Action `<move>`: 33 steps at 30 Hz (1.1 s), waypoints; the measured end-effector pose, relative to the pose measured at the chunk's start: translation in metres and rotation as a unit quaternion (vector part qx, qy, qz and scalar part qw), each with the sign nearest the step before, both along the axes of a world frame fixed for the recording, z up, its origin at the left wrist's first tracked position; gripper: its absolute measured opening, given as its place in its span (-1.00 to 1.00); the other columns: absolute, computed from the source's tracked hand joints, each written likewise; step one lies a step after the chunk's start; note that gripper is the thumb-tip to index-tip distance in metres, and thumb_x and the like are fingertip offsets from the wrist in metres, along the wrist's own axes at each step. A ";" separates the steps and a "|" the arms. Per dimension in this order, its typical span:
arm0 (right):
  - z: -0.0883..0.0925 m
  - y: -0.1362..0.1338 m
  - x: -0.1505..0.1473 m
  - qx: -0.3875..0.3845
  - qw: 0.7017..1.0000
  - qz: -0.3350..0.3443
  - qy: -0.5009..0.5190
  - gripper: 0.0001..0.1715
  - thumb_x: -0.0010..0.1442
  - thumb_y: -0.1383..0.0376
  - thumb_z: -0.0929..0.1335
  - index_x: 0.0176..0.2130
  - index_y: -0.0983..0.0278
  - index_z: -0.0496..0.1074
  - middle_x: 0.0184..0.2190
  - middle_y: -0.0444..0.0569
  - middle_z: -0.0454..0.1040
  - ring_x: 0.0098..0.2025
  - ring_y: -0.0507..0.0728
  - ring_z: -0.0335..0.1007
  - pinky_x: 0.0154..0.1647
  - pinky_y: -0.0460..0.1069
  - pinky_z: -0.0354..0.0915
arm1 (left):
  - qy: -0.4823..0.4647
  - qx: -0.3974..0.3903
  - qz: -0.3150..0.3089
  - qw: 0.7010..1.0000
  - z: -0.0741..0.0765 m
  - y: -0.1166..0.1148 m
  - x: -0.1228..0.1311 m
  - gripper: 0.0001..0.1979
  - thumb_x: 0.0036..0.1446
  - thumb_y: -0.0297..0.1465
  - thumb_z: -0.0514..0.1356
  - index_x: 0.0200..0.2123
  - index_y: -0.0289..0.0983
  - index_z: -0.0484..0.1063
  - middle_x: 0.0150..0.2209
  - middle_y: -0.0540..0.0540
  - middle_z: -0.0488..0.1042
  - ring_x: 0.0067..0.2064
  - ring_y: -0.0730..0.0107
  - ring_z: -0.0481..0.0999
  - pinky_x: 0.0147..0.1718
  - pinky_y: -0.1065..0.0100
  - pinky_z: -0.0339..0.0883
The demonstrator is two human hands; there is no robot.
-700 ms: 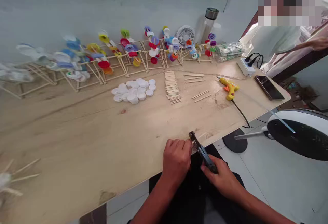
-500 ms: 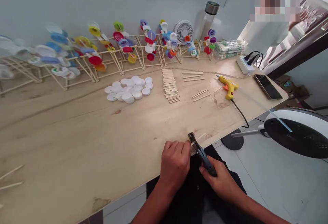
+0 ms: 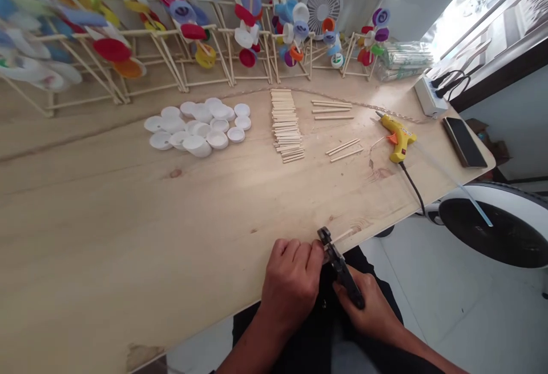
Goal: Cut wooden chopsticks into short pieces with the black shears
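Observation:
By the table's front edge, my left hand is closed, knuckles up, around one end of a thin wooden stick. The stick's other end juts out to the right, over the tabletop. My right hand grips the handles of a dark pliers-like cutter, which tilts up and to the left. Its head crosses the stick right beside my left fingertips. Whether the jaws are fully closed on the stick cannot be made out.
White bottle caps, a stack of short sticks and some loose sticks lie farther back. A yellow glue gun, a phone and a power strip are at right. Stick frames with coloured caps line the wall.
The view has tipped down and come closer to the table. Both hands stay at the front edge with the stick and cutter; the cutter is slightly turned. The person at upper right is out of view.

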State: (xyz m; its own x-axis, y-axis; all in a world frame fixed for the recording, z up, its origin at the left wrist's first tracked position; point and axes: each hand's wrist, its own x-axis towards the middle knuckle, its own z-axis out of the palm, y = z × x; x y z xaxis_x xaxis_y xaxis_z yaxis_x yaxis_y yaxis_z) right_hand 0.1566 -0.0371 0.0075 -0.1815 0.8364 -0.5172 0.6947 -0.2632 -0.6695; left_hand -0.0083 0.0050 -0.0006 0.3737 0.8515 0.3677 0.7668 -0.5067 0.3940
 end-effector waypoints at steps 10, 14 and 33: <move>-0.007 -0.001 -0.001 0.009 1.000 -0.005 -0.004 -0.76 0.14 0.26 0.20 -0.53 0.22 0.07 -0.66 -0.23 0.11 -0.62 -0.02 -0.01 -0.59 -0.10 -0.03 | 0.007 0.011 -0.010 1.000 0.000 0.002 0.001 -0.90 0.11 -0.54 0.08 -0.36 -0.36 0.40 -0.59 -0.05 0.32 -0.52 0.36 0.23 -0.46 0.26 0.07; -0.003 -0.001 -0.002 0.018 1.000 -0.020 -0.003 -0.78 0.12 0.27 0.22 -0.53 0.23 0.11 -0.64 -0.21 0.14 -0.59 -0.01 0.01 -0.56 -0.10 0.01 | 0.012 0.006 0.001 1.000 0.002 0.000 0.002 -0.87 0.13 -0.52 0.05 -0.38 -0.34 0.39 -0.60 -0.04 0.31 -0.51 0.36 0.25 -0.45 0.27 0.07; 0.026 0.004 0.000 -0.154 0.962 -0.067 0.214 -0.85 0.12 0.28 0.24 -0.47 0.26 0.20 -0.70 -0.26 0.19 -0.61 -0.02 0.14 -0.51 -0.10 0.13 | -0.046 -0.038 0.043 0.997 0.003 -0.005 0.007 -0.78 0.21 -0.47 -0.05 -0.35 -0.32 0.38 -0.59 -0.01 0.40 -0.53 0.42 0.33 -0.45 0.35 0.08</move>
